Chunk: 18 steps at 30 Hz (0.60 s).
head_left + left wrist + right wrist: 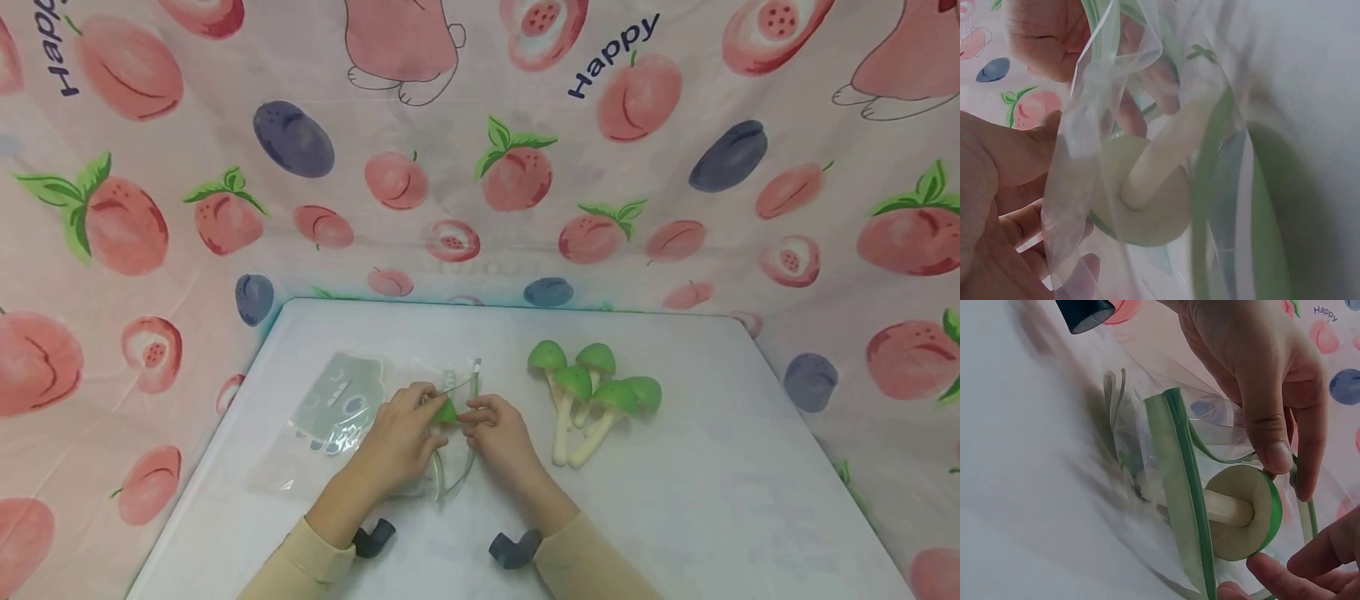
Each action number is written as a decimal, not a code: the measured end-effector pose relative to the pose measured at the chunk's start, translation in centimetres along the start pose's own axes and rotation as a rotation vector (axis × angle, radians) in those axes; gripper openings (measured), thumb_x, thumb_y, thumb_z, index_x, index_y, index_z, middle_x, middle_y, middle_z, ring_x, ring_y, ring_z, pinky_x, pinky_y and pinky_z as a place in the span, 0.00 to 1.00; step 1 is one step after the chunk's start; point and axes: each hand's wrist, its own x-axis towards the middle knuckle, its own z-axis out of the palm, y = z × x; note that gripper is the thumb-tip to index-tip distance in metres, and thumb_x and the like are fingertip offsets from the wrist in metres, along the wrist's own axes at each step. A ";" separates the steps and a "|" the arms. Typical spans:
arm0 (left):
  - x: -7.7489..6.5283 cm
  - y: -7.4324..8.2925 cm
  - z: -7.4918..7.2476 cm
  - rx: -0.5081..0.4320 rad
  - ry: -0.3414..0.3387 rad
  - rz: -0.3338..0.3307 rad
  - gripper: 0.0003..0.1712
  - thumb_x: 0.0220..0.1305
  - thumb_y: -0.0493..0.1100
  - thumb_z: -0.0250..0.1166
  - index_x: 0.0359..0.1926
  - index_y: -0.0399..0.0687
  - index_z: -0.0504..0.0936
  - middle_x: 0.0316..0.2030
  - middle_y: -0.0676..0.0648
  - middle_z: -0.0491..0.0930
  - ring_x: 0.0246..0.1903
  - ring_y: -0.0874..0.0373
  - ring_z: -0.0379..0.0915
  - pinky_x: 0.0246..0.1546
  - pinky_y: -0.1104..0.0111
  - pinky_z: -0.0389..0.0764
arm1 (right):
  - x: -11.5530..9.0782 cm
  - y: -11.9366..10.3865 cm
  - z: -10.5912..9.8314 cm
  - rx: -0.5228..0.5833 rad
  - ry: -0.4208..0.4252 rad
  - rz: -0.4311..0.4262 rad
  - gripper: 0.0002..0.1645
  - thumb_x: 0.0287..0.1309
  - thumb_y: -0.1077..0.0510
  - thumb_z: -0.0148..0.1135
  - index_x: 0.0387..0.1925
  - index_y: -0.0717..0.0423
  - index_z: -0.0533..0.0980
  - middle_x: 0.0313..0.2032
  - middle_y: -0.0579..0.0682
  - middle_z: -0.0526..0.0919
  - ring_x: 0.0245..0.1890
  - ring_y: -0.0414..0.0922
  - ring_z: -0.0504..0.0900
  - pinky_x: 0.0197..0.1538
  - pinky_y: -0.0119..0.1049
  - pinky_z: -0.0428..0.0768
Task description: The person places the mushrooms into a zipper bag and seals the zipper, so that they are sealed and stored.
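Observation:
A clear plastic bag (296,467) with a pale green cartoon face lies left of centre. Its green-edged mouth (1175,487) gapes between the hands. A toy mushroom with a green cap (446,410) is in that mouth; its pale stem (1169,153) points down into the bag. My left hand (397,433) pinches one side of the rim, thumb near the cap. My right hand (498,429) holds the opposite side, with fingertips touching the cap; its thumb's grip is partly hidden. In the right wrist view the left hand (1266,381) is above and the right hand (1319,572) below.
Several more green-capped mushrooms (573,387) lie in a cluster right of the hands on the white table (712,500). A pale zip slider (477,364) sits at the rim's far end. Fruit-printed cloth (450,183) hangs behind and beside the table. Black pieces (515,550) sit at both wrists.

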 end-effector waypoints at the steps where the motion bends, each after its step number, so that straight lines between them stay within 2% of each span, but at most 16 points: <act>1: 0.0 0.0 -0.1 0.001 0.003 0.002 0.34 0.61 0.45 0.82 0.66 0.43 0.83 0.63 0.45 0.78 0.59 0.45 0.78 0.53 0.47 0.82 | 0.0 -0.1 0.0 -0.001 -0.006 -0.001 0.29 0.62 0.67 0.57 0.66 0.61 0.75 0.56 0.59 0.90 0.55 0.55 0.90 0.57 0.45 0.90; 10: 0.0 0.2 -0.3 0.000 0.002 -0.010 0.34 0.60 0.44 0.82 0.66 0.44 0.84 0.64 0.45 0.78 0.61 0.45 0.78 0.54 0.48 0.81 | 0.6 -0.4 0.7 0.164 -0.045 0.032 0.27 0.69 0.66 0.58 0.68 0.63 0.73 0.62 0.63 0.84 0.62 0.59 0.87 0.61 0.46 0.88; 18: 0.0 0.3 -0.5 -0.004 -0.014 -0.029 0.35 0.61 0.45 0.82 0.67 0.44 0.83 0.64 0.46 0.78 0.61 0.47 0.77 0.55 0.49 0.81 | 0.7 -0.3 0.7 0.206 -0.083 0.019 0.29 0.66 0.70 0.52 0.68 0.65 0.71 0.62 0.65 0.85 0.63 0.61 0.85 0.64 0.49 0.87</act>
